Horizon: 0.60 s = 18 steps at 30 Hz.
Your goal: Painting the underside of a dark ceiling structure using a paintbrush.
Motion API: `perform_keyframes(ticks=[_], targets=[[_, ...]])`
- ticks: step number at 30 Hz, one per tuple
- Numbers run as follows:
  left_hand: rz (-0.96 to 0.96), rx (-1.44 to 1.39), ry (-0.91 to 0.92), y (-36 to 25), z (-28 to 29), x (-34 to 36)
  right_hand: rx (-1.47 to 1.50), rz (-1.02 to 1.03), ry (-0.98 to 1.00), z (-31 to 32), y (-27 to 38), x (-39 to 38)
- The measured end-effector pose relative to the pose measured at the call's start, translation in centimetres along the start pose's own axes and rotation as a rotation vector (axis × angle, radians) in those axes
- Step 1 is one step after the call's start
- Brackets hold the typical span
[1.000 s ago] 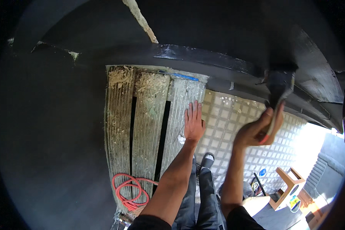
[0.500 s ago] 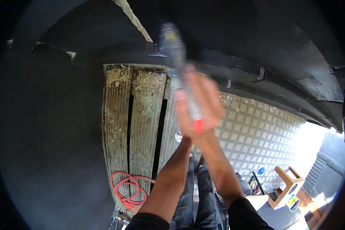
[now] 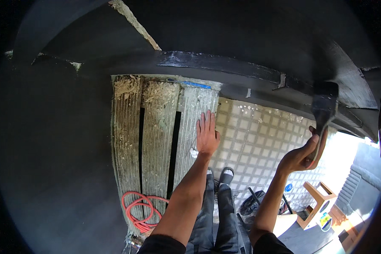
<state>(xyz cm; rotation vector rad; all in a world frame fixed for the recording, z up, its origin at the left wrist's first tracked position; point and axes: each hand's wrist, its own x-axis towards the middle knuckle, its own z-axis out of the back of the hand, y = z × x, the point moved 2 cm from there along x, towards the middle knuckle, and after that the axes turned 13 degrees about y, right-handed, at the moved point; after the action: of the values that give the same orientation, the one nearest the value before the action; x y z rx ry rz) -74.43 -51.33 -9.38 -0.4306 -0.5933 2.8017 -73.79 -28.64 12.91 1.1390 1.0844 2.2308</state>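
My right hand point(image 3: 301, 155) grips the handle of a paintbrush point(image 3: 324, 106) on the right side. Its wide dark head points up and away, against or just in front of the black painted surface point(image 3: 262, 36); I cannot tell whether it touches. The handle's red end shows by the palm. Fingers stretched, my left hand point(image 3: 207, 137) lies flat on the right edge of a weathered, grooved plank point(image 3: 190, 127). A strip of blue point(image 3: 197, 85) shows at that plank's far end, and a small white lump point(image 3: 194, 153) is beside the left wrist.
Dark gaps separate the planks. A coiled red hose point(image 3: 142, 211) lies at their near end. To the right are a patterned tile floor point(image 3: 258, 139), a wooden box-like frame point(image 3: 319, 207) and a blue round lid point(image 3: 288, 188). A pale crack point(image 3: 135, 25) crosses the black surface.
My right hand has swung from the middle to the right with the paintbrush. My left hand, mostly hidden behind it before, now shows flat on the plank.
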Motion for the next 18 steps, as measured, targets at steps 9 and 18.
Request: perform_keyframes(ticks=[9,18], targets=[[0.007,-0.055,0.045,-0.9,-0.3,0.1,0.023,0.014,0.077,-8.8,4.8,-5.4],[-0.071,0.163,-0.052,0.9,-3.1,0.5,0.323,0.301,0.450,-15.0,11.9,-7.6]])
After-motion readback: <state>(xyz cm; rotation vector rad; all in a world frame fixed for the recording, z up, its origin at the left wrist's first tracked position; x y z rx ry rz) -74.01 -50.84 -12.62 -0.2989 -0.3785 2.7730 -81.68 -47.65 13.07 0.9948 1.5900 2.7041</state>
